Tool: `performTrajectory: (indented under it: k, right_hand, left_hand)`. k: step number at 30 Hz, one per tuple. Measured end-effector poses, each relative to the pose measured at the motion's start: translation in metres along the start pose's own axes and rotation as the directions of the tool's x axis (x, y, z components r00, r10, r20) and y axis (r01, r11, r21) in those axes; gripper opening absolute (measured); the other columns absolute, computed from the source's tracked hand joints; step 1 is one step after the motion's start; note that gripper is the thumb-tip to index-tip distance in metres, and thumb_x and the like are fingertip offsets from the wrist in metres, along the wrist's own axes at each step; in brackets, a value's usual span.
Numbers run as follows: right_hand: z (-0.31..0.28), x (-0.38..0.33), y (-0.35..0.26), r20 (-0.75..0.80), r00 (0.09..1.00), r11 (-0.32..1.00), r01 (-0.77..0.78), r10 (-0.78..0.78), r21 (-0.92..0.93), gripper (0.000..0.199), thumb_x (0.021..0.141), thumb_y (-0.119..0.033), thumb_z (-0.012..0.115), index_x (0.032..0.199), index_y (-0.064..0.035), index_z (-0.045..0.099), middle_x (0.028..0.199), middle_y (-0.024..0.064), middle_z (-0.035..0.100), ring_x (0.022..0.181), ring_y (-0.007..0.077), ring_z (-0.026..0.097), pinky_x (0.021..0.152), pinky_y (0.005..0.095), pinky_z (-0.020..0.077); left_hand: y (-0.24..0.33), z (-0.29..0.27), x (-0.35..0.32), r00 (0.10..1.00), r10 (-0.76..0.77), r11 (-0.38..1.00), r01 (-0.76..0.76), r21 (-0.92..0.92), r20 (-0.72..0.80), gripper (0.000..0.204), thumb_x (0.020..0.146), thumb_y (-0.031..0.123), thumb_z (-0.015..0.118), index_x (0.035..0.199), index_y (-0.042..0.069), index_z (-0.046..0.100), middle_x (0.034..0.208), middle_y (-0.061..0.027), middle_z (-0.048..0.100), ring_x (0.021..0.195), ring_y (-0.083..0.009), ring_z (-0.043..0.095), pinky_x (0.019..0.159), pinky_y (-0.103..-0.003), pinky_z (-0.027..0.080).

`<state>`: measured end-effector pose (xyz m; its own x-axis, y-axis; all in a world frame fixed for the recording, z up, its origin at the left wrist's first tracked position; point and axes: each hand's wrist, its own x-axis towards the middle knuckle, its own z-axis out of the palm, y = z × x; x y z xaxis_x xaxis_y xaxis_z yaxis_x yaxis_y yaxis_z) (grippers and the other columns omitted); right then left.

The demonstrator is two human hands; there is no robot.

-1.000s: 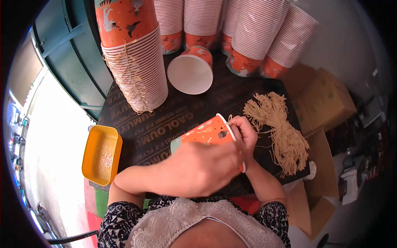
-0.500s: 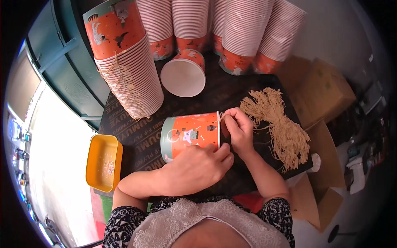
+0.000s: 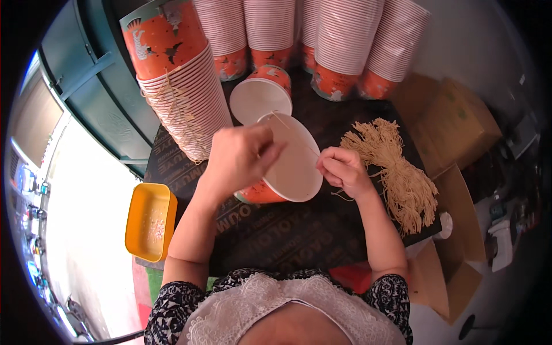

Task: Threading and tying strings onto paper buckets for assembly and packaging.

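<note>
An orange paper bucket [image 3: 296, 164] with a grey-green base band lies tilted on the dark table, its white inside turned up toward me. A thin tan string [image 3: 305, 145] runs from the far side of its rim across the opening to my right hand [image 3: 347, 172]. The fingers of that hand are pinched on the string, beside the rim's right edge, and a loose end hangs below them. Over the bucket's left side is my left hand [image 3: 244, 155], its fingers curled but smeared by motion, so their grip is unclear.
Beyond it a second bucket [image 3: 261, 99] lies on its side. A tall nested stack [image 3: 184, 103] with strings stands at left, and wrapped stacks [image 3: 345, 40] line the back. Right lies a bundle of tan strings [image 3: 397, 172]; left, a yellow tray [image 3: 133, 221] holds small bits. Cardboard boxes [image 3: 460, 121] stand beyond the table.
The bucket has turned so that its opening faces up toward me. My left hand has lifted from its near side and moved up and left. The right hand has shifted slightly right, still pinching string.
</note>
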<state>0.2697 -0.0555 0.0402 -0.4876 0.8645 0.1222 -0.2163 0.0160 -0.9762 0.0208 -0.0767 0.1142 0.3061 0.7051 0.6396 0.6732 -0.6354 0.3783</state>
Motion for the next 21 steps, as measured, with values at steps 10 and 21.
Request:
performTrajectory:
  k: [10, 21]
  right_hand:
    - [-0.054, -0.002, -0.005, 0.113, 0.947, 0.828, 0.199, -0.299, 0.524, 0.036, 0.093, -0.036, 0.053, 0.094, -0.0008, 0.061, 0.083, 0.0081, 0.053, 0.044, 0.0065, 0.031, 0.039, 0.0205, 0.0246]
    - [-0.056, -0.002, -0.012, 0.145, 0.880, 0.722, 0.265, -0.452, 0.639, 0.047, 0.089, -0.040, 0.057, 0.114, 0.0004, 0.063, 0.097, 0.0087, 0.057, 0.054, 0.0112, 0.040, 0.047, 0.0247, 0.0321]
  left_hand:
    - [-0.076, -0.014, 0.000, 0.925, -0.301, 0.778, 0.379, -0.501, 0.233, 0.034, 0.089, 0.019, 0.066, 0.063, -0.001, 0.055, 0.056, 0.0062, 0.047, 0.056, -0.0014, 0.041, 0.048, -0.024, 0.035]
    - [-0.075, -0.017, -0.002, 0.890, -0.354, 0.931, 0.363, 0.024, 0.288, 0.032, 0.079, 0.026, 0.067, 0.074, -0.005, 0.065, 0.059, -0.0196, 0.056, 0.052, -0.0294, 0.056, 0.054, -0.039, 0.044]
